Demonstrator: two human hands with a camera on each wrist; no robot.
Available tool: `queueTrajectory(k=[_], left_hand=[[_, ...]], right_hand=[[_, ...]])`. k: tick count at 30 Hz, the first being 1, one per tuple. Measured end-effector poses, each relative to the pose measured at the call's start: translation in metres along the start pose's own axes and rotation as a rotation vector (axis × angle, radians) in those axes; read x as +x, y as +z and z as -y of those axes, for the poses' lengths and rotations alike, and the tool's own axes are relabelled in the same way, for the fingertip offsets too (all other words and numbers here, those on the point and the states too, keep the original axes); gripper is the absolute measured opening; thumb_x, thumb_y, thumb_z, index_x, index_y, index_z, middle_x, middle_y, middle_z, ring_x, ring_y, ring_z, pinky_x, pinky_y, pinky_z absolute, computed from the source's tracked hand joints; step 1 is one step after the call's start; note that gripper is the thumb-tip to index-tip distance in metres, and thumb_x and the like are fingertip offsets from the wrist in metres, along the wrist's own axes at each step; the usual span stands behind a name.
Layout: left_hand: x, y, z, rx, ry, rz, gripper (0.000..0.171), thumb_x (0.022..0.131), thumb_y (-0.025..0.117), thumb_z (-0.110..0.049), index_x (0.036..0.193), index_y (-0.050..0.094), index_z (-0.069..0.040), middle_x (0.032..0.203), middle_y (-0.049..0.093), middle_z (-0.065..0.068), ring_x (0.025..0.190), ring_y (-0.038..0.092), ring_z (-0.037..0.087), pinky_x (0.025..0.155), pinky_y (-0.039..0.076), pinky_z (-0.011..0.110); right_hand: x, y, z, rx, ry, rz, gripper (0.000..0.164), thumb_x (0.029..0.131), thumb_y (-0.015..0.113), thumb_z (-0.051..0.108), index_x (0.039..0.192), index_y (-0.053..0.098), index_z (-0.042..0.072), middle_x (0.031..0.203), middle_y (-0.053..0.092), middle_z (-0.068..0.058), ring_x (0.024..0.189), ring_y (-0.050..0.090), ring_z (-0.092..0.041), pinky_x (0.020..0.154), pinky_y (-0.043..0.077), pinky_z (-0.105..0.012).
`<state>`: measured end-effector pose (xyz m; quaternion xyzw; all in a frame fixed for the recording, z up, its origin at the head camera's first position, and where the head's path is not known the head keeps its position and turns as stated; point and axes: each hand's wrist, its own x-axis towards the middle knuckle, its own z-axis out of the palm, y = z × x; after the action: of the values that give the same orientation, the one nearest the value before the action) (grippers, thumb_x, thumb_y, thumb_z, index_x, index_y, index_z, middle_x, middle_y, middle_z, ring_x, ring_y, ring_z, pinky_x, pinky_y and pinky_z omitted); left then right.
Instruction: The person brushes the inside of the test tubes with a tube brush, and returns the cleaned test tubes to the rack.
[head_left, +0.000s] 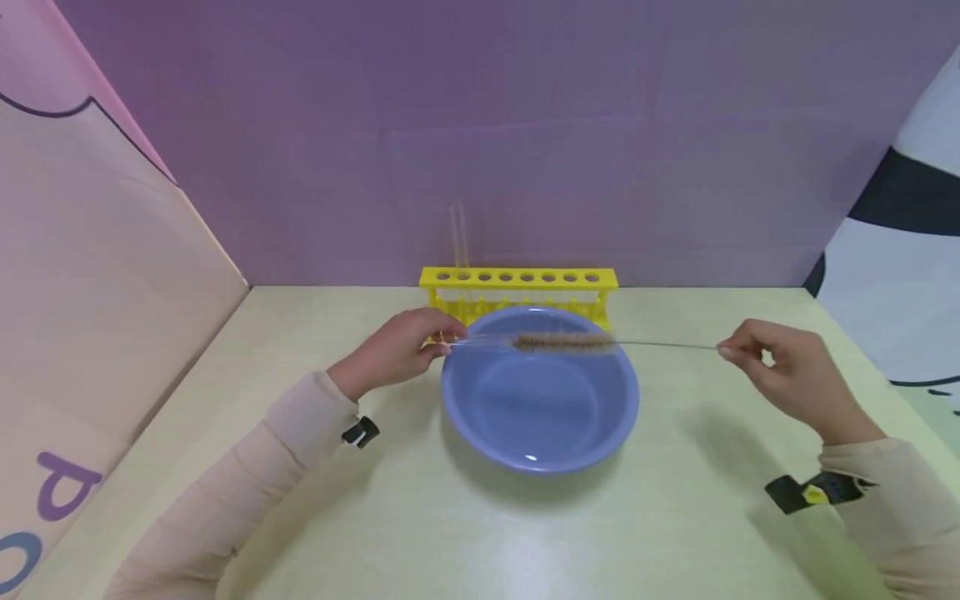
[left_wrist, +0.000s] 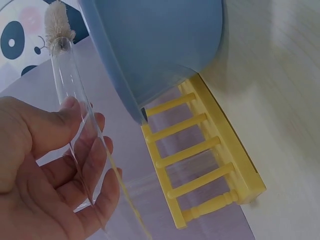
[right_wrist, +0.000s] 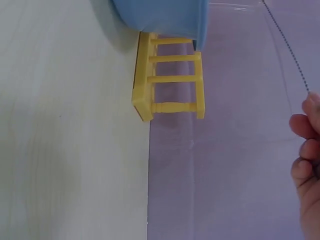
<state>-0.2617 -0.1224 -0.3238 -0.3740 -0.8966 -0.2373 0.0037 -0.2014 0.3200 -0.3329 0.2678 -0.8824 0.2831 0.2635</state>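
My left hand (head_left: 408, 346) grips a clear glass test tube (left_wrist: 65, 75), held sideways over the left part of the blue basin (head_left: 536, 408). The thumb lies along one side of the glass and the fingers curl round the other. At the tube's mouth is the tan bristle head of a test tube brush (head_left: 566, 342); most of the bristles stick out. Off to the right of the basin, my right hand (head_left: 787, 371) pinches the far end of the brush's thin twisted wire handle (right_wrist: 287, 45) between thumb and fingertips.
Behind the basin stands a yellow test tube rack (head_left: 517, 279), partly hidden by it. Another clear tube (head_left: 459, 237) rises from a left hole of the rack. A purple backdrop (head_left: 525, 150) closes off the back of the pale table (head_left: 517, 533), with printed panels at both sides.
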Motion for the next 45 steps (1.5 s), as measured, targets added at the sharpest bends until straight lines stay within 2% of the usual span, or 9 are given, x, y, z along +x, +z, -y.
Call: queueTrajectory(k=[4, 12, 16, 20, 25, 32, 38, 45], left_hand=[[-0.001, 0.000, 0.000, 0.017, -0.001, -0.017, 0.027, 0.085, 0.067, 0.001, 0.111, 0.066, -0.006, 0.102, 0.066, 0.004, 0.089, 0.059, 0.018, 0.079, 0.051, 0.033], [-0.003, 0.000, -0.002, 0.049, 0.024, -0.068, 0.028, 0.082, 0.069, 0.003, 0.109, 0.067, -0.005, 0.101, 0.066, 0.005, 0.090, 0.059, 0.019, 0.081, 0.051, 0.034], [-0.005, 0.002, -0.003, 0.121, 0.056, -0.116, 0.030, 0.080, 0.071, 0.004, 0.108, 0.066, -0.005, 0.100, 0.066, 0.006, 0.091, 0.059, 0.021, 0.081, 0.051, 0.034], [-0.006, 0.004, -0.004, 0.216, 0.093, -0.157, 0.031, 0.078, 0.072, 0.004, 0.107, 0.066, -0.006, 0.101, 0.065, 0.007, 0.092, 0.059, 0.023, 0.080, 0.052, 0.034], [-0.005, 0.004, -0.007, 0.279, 0.106, -0.193, 0.032, 0.077, 0.073, 0.005, 0.106, 0.066, -0.006, 0.101, 0.064, 0.006, 0.092, 0.058, 0.023, 0.078, 0.052, 0.033], [-0.005, 0.006, -0.011, 0.345, 0.077, -0.184, 0.034, 0.074, 0.076, 0.005, 0.104, 0.068, -0.008, 0.096, 0.063, 0.006, 0.085, 0.055, 0.021, 0.070, 0.051, 0.029], [-0.006, 0.009, -0.013, 0.372, 0.061, -0.179, 0.036, 0.072, 0.076, 0.006, 0.103, 0.068, -0.008, 0.095, 0.062, 0.005, 0.083, 0.052, 0.020, 0.068, 0.050, 0.027], [-0.006, 0.010, -0.013, 0.335, 0.067, -0.180, 0.034, 0.075, 0.073, 0.007, 0.105, 0.067, -0.008, 0.098, 0.063, 0.005, 0.085, 0.054, 0.020, 0.069, 0.050, 0.028]], right_hand=[[0.002, -0.003, 0.002, 0.060, 0.087, 0.080, 0.028, 0.081, 0.066, -0.009, 0.073, 0.060, 0.017, 0.071, 0.058, 0.015, 0.058, 0.042, -0.002, 0.050, 0.033, -0.020], [0.009, -0.012, 0.006, 0.177, 0.276, 0.251, 0.016, 0.088, 0.063, -0.001, 0.077, 0.061, 0.012, 0.068, 0.060, 0.006, 0.058, 0.050, -0.008, 0.050, 0.039, -0.023], [0.011, -0.013, 0.007, 0.199, 0.394, 0.325, 0.012, 0.091, 0.061, 0.007, 0.079, 0.061, 0.010, 0.069, 0.062, 0.003, 0.060, 0.052, -0.012, 0.053, 0.041, -0.025], [0.012, -0.014, 0.007, 0.250, 0.466, 0.373, 0.014, 0.093, 0.059, 0.011, 0.079, 0.058, 0.008, 0.066, 0.059, 0.001, 0.059, 0.049, -0.016, 0.051, 0.039, -0.029], [0.013, -0.014, 0.008, 0.333, 0.482, 0.412, 0.017, 0.095, 0.056, 0.011, 0.078, 0.056, 0.007, 0.063, 0.056, -0.001, 0.057, 0.048, -0.018, 0.050, 0.038, -0.030], [0.016, -0.011, 0.010, 0.460, 0.456, 0.455, 0.019, 0.094, 0.054, 0.005, 0.076, 0.053, 0.008, 0.060, 0.050, 0.000, 0.051, 0.043, -0.019, 0.047, 0.033, -0.033], [0.014, -0.006, 0.008, 0.499, 0.458, 0.467, 0.019, 0.094, 0.053, 0.003, 0.075, 0.054, 0.009, 0.059, 0.050, 0.000, 0.051, 0.042, -0.019, 0.046, 0.032, -0.033], [0.011, -0.004, 0.011, 0.491, 0.440, 0.451, 0.019, 0.093, 0.054, 0.002, 0.075, 0.053, 0.008, 0.061, 0.053, 0.001, 0.053, 0.045, -0.016, 0.045, 0.033, -0.032]])
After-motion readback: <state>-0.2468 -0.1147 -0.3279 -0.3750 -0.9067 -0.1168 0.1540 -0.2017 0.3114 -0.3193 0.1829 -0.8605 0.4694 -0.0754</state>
